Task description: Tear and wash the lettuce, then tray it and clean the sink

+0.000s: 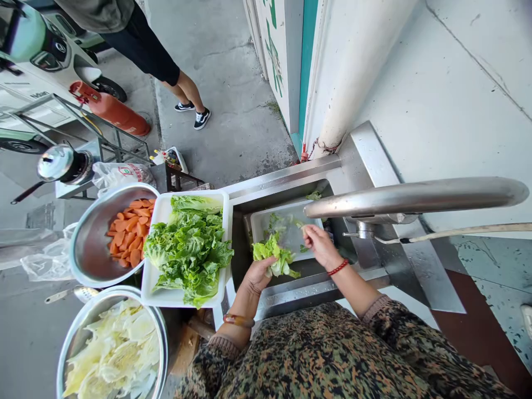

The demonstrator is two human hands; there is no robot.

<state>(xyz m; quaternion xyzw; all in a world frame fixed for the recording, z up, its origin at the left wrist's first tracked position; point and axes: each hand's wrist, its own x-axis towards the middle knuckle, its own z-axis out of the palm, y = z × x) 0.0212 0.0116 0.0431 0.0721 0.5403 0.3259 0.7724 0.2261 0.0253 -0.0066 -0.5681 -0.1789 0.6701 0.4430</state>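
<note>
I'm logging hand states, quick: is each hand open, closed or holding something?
Left hand: closed, holding green lettuce.
Right hand: closed in a pinch; whether it holds anything cannot be told.

At left, sliced carrots (132,230) in a metal bowl (89,244); nearer, pale cabbage (120,343) in a second bowl (163,335), with a skimmer (85,293) beside the rim. Farther out, a lidded pot (56,162) on a stove (86,168), a plastic bag (118,176) near it, and a red gas cylinder (118,112). Beyond, a white-and-green vehicle (41,72) and a person (189,91) in dark shorts (141,47) and black shoes (202,118). Ahead, a thick white pipe (357,72) beside the pale wall (449,100).
</note>
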